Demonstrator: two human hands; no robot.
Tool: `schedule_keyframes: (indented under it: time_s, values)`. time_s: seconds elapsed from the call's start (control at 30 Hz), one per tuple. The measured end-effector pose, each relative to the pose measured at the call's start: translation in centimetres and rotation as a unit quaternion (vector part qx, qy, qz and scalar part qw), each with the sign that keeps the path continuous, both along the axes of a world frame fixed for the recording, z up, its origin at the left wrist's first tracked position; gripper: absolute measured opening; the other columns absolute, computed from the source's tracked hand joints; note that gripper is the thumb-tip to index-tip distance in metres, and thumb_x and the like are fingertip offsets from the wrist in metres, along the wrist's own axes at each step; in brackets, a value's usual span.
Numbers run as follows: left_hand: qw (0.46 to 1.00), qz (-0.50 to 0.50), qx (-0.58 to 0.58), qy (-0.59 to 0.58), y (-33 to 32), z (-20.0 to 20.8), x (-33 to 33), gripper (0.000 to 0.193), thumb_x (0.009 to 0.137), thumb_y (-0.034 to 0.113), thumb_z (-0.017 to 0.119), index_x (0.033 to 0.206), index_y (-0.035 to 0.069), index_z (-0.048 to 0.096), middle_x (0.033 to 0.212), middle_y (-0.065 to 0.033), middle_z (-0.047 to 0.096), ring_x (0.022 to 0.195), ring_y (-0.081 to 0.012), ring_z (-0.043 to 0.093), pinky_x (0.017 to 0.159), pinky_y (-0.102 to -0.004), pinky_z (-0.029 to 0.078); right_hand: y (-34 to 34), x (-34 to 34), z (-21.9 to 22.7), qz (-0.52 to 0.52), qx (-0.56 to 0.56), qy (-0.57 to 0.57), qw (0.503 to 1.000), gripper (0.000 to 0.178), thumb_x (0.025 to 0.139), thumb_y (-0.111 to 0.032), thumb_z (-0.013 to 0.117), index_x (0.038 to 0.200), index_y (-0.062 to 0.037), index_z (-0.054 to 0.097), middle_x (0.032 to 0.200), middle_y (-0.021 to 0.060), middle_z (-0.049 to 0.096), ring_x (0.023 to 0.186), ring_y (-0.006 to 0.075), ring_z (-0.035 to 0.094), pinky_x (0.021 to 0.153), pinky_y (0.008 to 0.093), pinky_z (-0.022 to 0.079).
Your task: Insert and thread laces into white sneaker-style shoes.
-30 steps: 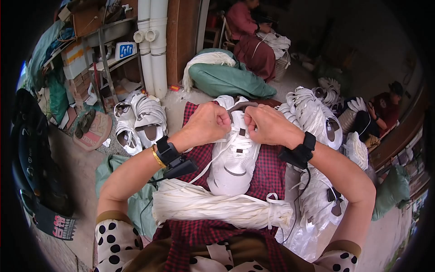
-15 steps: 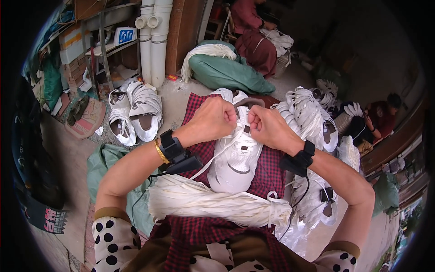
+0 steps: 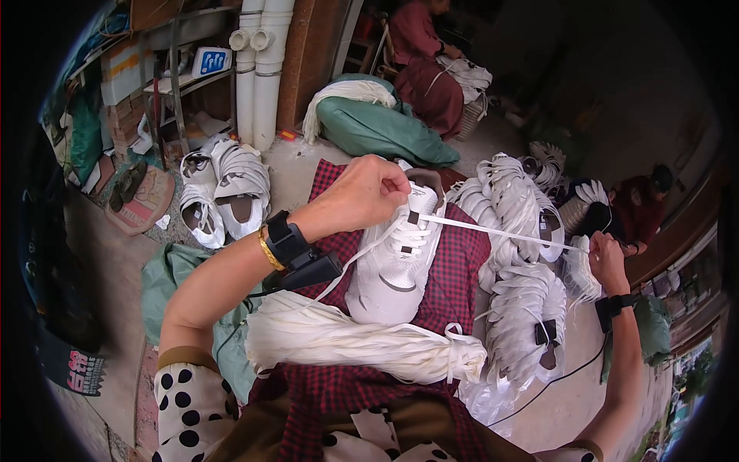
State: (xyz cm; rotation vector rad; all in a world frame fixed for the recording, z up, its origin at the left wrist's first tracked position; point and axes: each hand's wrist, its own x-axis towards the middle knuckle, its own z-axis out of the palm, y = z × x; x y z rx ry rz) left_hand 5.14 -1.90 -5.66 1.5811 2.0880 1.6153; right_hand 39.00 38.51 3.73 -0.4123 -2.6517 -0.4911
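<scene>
A white sneaker [image 3: 385, 286] lies on a red-and-black checked cloth [image 3: 463, 266] over my lap, its toe toward me. My left hand [image 3: 360, 194] is closed at the shoe's upper left edge, beside the tongue; whatever its fingertips pinch is hidden. Out to the far right, my right hand [image 3: 608, 266] grips a white shoelace [image 3: 504, 232], drawn taut from the upper eyelets. The lace crosses the lower eyelets in several rows. Another length of lace hangs from the shoe's left side toward a thick bundle of white laces [image 3: 354, 339] across my lap.
Stacked white shoes [image 3: 523, 308] stand close on the right, with more shoes [image 3: 235, 192] on the floor at left. Behind the cloth lies a green sack [image 3: 377, 123]. One person [image 3: 419, 46] sits at the back, another [image 3: 643, 200] at far right. White pipes [image 3: 265, 77] rise at back left.
My right hand has swung from the shoe far out to the right, pulling the lace straight. My left hand stays by the shoe's top, shifted slightly.
</scene>
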Motion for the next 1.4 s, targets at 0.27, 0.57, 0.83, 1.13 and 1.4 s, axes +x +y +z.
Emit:
schedule_keyframes:
  time_s: [0.27,0.57,0.83,1.13,1.4]
  values:
    - [0.994,0.041,-0.096,0.04,-1.8,-1.6,2.8,0.028,0.082,0.016,0.078,0.084,-0.004,0.058,0.07,-0.0097,0.062,0.064,-0.0154,0.062,0.059,-0.0325,0.049,2.8,-1.8,-9.1,0.063,-0.132,0.011,0.989,0.022,0.072,0.002,0.067,0.091,-0.0022,0.056,0.081,0.0142,0.063,0.079,0.0318,0.063,0.069,0.0405,0.049]
    - [0.978,0.009,-0.144,-0.151,-0.5,-1.4,2.0,0.018,0.093,0.013,0.064,0.095,-0.001,0.053,0.073,-0.0053,0.06,0.065,-0.0097,0.06,0.056,-0.0279,0.052,-17.6,-18.3,-8.5,0.297,-0.248,-0.047,0.921,0.039,0.101,-0.029,0.051,0.084,0.0036,0.063,0.081,0.0193,0.067,0.082,0.0381,0.062,0.077,0.0442,0.047]
    - [0.953,-0.095,-0.171,-0.231,-2.6,-1.3,-1.1,0.03,0.095,0.031,0.07,0.097,0.002,0.061,0.07,0.0044,0.053,0.06,-0.0053,0.049,0.049,-0.0237,0.036,-19.0,-19.0,-10.2,0.21,-0.559,-0.027,0.802,0.044,0.1,-0.029,0.055,0.07,0.0042,0.059,0.06,0.007,0.058,0.055,0.0113,0.056,0.053,0.031,0.046]
    - [0.986,0.006,-0.154,0.059,-2.3,-4.1,2.8,0.03,0.094,0.028,0.07,0.097,0.002,0.056,0.071,-0.0054,0.059,0.06,-0.0136,0.057,0.054,-0.0302,0.048,-18.2,-19.6,-11.3,0.232,-0.582,-0.013,0.779,0.044,0.101,-0.03,0.054,0.072,0.0039,0.06,0.064,0.0047,0.061,0.057,0.0102,0.058,0.055,0.0276,0.048]
    - [0.961,-0.062,-0.164,-0.212,-6.3,-3.0,-7.0,0.015,0.103,0.018,0.055,0.091,0.01,0.058,0.073,0.0055,0.053,0.059,-0.0044,0.047,0.051,-0.0203,0.034,-18.4,-18.8,-10.7,0.224,-0.578,-0.041,0.783,0.038,0.101,-0.03,0.055,0.083,0.0029,0.061,0.072,0.0039,0.062,0.064,0.0102,0.058,0.06,0.0267,0.049]
